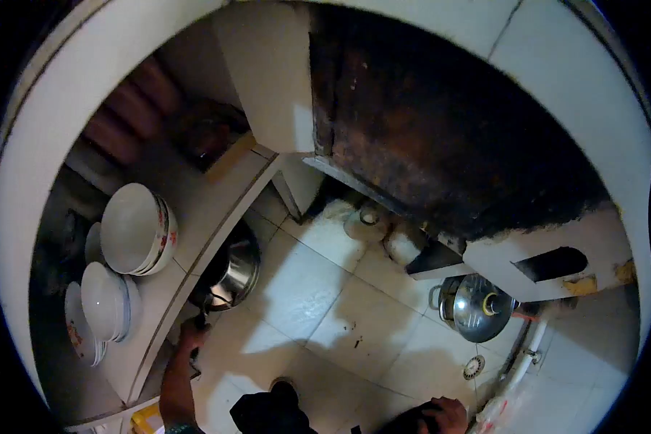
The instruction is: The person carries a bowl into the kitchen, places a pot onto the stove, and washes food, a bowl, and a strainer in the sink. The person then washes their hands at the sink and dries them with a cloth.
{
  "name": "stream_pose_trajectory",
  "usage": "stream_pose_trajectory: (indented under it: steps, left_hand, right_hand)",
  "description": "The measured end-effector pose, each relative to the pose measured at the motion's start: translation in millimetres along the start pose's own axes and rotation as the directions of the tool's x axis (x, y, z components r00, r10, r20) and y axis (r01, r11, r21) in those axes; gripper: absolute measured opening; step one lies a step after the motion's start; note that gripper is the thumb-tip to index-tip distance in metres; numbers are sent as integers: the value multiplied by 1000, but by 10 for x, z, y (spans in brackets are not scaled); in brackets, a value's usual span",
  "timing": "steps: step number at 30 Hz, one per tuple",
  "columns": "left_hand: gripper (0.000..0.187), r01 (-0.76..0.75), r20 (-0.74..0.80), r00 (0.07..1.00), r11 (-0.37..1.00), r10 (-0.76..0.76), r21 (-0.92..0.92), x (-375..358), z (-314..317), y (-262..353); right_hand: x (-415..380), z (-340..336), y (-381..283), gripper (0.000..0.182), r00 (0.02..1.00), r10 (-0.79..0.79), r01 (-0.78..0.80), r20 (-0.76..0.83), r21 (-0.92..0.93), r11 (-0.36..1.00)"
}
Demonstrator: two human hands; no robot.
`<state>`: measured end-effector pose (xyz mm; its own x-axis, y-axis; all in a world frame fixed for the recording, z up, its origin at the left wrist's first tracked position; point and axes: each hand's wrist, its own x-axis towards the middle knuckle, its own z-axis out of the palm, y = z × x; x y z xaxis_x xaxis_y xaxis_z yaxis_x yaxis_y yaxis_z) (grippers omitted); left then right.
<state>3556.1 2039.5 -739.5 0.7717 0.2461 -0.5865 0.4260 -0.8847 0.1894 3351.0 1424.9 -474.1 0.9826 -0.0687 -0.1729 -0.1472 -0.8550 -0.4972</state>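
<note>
My left hand reaches down beneath the shelf on the left. Its fingers are closed at the dark handle of a shiny steel pot, which stands on the floor partly under the shelf. Shadow hides some of the fingertips. At the bottom right, my right hand lies over my dark-clothed knee, its fingers loosely bent and holding no object.
Stacked white bowls and plates stand on the tiled shelf. A lidded steel pot sits on the floor at right, near a white pipe and a floor drain. A sooty dark panel rises ahead.
</note>
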Motion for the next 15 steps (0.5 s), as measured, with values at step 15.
stream_pose_trajectory:
  steps: [15]
  left_hand:
    - [29, 267, 230, 953, 911, -200, -314, -2890, 443, 925]
  right_hand:
    - [-692, -759, 42, 34, 957, 22, -94, 290, 239, 966]
